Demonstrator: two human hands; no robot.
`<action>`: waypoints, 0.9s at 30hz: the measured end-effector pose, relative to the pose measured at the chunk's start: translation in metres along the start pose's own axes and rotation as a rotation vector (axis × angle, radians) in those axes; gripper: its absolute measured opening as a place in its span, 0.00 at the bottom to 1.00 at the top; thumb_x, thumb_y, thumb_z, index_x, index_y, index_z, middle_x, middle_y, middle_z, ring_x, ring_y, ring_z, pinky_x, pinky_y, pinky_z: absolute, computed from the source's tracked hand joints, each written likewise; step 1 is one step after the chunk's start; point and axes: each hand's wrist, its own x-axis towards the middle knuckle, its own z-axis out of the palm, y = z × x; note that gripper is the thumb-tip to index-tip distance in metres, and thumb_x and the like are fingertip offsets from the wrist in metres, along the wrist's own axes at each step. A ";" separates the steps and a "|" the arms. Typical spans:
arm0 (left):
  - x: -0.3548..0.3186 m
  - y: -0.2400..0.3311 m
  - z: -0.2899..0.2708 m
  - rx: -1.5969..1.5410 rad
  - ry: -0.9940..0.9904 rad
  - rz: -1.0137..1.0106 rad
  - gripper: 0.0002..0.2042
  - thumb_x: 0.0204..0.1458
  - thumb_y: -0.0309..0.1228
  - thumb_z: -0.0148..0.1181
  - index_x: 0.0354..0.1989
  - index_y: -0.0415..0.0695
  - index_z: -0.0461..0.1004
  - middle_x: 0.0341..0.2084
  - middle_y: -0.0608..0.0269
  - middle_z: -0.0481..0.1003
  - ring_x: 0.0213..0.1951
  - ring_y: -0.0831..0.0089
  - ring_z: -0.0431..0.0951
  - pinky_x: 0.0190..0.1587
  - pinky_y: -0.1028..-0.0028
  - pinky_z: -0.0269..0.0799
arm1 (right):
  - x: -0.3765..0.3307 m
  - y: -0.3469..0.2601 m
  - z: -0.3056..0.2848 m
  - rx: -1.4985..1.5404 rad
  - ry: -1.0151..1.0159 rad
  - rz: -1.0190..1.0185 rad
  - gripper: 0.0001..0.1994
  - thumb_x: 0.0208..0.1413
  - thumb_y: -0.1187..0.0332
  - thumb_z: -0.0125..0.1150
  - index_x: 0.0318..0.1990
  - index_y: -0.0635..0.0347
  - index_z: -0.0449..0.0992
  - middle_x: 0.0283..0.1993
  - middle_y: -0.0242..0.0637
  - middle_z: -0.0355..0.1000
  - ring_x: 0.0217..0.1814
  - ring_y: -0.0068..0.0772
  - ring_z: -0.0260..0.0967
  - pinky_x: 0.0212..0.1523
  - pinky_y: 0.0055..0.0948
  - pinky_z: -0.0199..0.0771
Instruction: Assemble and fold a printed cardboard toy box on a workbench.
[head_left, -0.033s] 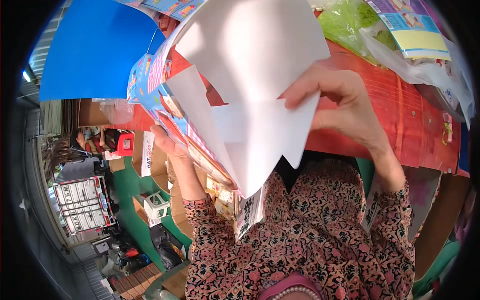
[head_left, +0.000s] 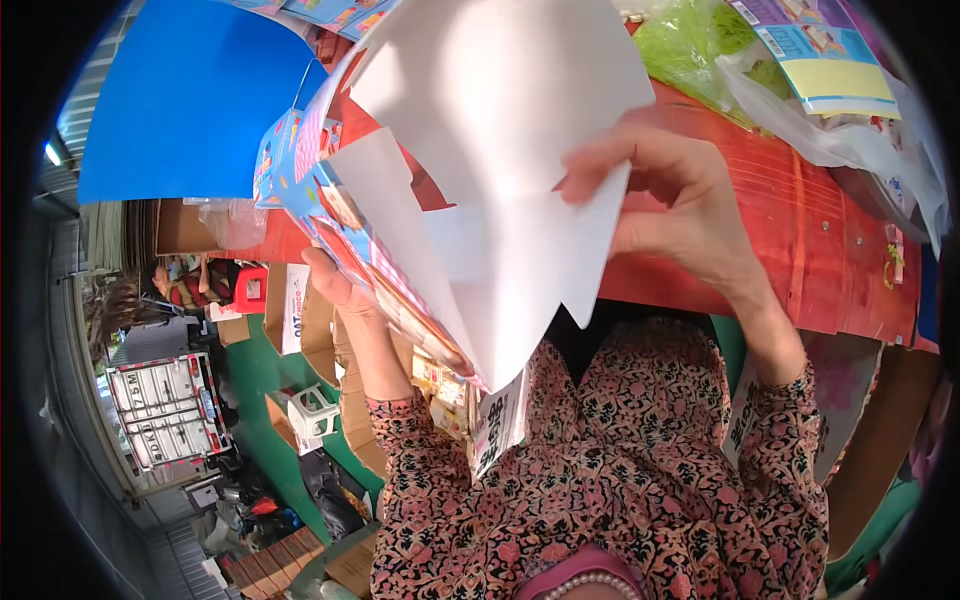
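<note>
Above the red table (head_left: 800, 240), the right hand (head_left: 670, 200) pinches the white sheets' (head_left: 500, 150) right edge. The left hand (head_left: 335, 285) clasps the colourful printed stack (head_left: 330, 210) from underneath, at the table's near-left edge. Plastic bags (head_left: 800, 90) crowd the table's far side.
</note>
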 end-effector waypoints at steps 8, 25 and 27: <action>0.011 -0.031 0.005 0.065 0.020 0.129 0.40 0.44 0.51 0.67 0.63 0.44 0.59 0.55 0.57 0.69 0.56 0.60 0.70 0.57 0.58 0.70 | 0.010 -0.001 0.023 0.099 0.264 -0.059 0.18 0.41 0.76 0.73 0.43 0.68 0.76 0.35 0.31 0.77 0.35 0.16 0.73 0.37 0.17 0.73; -0.014 -0.066 0.024 0.080 0.677 -0.254 0.20 0.54 0.38 0.62 0.51 0.39 0.72 0.44 0.56 0.77 0.47 0.65 0.76 0.52 0.64 0.73 | 0.036 0.031 0.008 0.161 0.214 0.211 0.16 0.48 0.58 0.70 0.35 0.63 0.78 0.28 0.30 0.75 0.22 0.13 0.68 0.20 0.15 0.63; -0.009 -0.059 0.023 0.068 0.708 -0.251 0.19 0.55 0.39 0.61 0.49 0.39 0.72 0.43 0.57 0.77 0.45 0.66 0.77 0.50 0.64 0.73 | 0.035 0.035 0.007 0.145 0.223 0.195 0.18 0.48 0.56 0.70 0.35 0.62 0.78 0.28 0.30 0.75 0.21 0.13 0.66 0.19 0.14 0.61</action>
